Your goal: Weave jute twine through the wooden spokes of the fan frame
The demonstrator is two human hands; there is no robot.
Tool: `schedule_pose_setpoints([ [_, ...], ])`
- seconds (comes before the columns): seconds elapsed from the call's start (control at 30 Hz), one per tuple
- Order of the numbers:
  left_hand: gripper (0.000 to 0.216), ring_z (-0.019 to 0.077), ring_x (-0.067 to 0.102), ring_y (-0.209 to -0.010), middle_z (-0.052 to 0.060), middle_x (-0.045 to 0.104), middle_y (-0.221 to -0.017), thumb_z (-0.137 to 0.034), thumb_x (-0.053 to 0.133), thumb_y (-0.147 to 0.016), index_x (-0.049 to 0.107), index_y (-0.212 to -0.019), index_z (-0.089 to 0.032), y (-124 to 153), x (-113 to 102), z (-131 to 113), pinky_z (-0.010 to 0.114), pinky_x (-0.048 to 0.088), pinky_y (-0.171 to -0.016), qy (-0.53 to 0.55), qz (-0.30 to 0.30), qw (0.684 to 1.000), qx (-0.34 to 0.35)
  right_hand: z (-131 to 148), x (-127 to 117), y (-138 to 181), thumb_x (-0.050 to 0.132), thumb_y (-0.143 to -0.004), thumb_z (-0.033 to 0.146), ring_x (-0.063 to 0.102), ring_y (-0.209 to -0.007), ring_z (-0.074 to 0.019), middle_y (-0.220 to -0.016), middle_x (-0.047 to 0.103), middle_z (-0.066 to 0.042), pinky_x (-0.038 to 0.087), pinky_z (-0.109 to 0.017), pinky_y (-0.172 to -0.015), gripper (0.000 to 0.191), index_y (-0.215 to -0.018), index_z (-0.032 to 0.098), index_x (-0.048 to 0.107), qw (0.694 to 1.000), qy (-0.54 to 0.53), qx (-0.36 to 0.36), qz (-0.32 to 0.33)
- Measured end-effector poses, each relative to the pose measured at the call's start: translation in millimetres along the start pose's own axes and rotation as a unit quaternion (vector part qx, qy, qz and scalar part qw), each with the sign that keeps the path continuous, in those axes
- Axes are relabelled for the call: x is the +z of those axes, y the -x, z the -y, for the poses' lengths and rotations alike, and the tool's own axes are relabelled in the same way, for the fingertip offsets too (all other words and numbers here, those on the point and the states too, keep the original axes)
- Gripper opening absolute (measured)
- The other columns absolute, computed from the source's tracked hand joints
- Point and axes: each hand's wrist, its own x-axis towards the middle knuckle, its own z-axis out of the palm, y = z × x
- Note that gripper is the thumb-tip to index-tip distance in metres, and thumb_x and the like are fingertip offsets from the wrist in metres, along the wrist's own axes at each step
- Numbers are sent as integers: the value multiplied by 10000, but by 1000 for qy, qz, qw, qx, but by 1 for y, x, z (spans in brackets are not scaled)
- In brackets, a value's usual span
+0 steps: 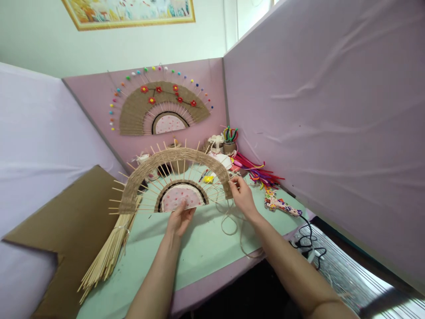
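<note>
I hold the half-wound fan point(166, 157) upright over the middle of the table point(199, 254). My left hand point(179, 219) is clamped on its pink base, and my right hand point(242, 195) pinches the twine point(232, 228) at the fan's right end. I judge the thin sticks point(149, 188) could snap or splay if I pull too hard. The slack twine looping toward the table's front edge could snag or slide off a stick. At the back right corner a small cup point(229, 147) holds coloured pipe cleaners point(229, 133).
</note>
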Motion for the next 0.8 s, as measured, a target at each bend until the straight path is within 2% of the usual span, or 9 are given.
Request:
schedule_pose_setpoints([
  [0.1,192,142,689,-762,31,731,-821,-54,501,-890,643,-848,-176,4,-3,-2,312,566,-803,-5,40,999,6,14,-7,1,446,-881,321,556,-723,-179,-849,598,-52,454,-292,-668,142,-864,204,524,999,18,-27,-3],
  [0.2,194,143,694,-785,21,739,-846,-75,519,-886,657,-902,-211,4,-7,-11,318,562,-832,3,49,998,30,24,-13,5,448,-886,284,564,-853,-194,-1008,555,-100,472,-297,-721,129,-881,196,542,995,41,-87,-15],
  [0.27,210,149,697,-816,20,741,-871,-87,529,-884,658,-966,-231,4,-9,-17,326,559,-850,10,54,998,40,29,-17,8,448,-893,267,565,-852,-190,-1036,544,-105,472,-298,-729,125,-888,194,551,992,62,-106,-15],
  [0.33,215,150,697,-832,20,743,-875,-88,529,-884,656,-981,-232,4,-10,-20,326,556,-860,18,58,997,45,34,-22,10,454,-900,265,566,-775,-178,-966,583,-84,462,-299,-715,121,-885,197,554,991,82,-106,-3],
  [0.43,198,146,698,-817,24,747,-857,-87,502,-898,658,-905,-209,5,-13,-23,319,555,-860,18,65,997,46,39,-30,11,480,-902,283,565,-695,-167,-861,637,-51,449,-295,-696,122,-916,199,566,991,93,-97,10],
  [0.57,213,137,699,-817,9,755,-850,-91,492,-905,663,-867,-212,3,-18,-25,331,528,-912,22,77,996,47,42,-37,11,505,-897,306,582,-691,-167,-830,652,-45,447,-286,-673,142,-945,195,579,992,86,-94,11],
  [0.8,248,140,703,-886,10,763,-925,-90,476,-915,687,-894,-218,-7,-33,-26,341,476,-983,39,156,986,31,43,-38,13,527,-894,297,580,-679,-154,-830,654,-37,439,-277,-658,128,-943,190,579,992,75,-96,19],
])
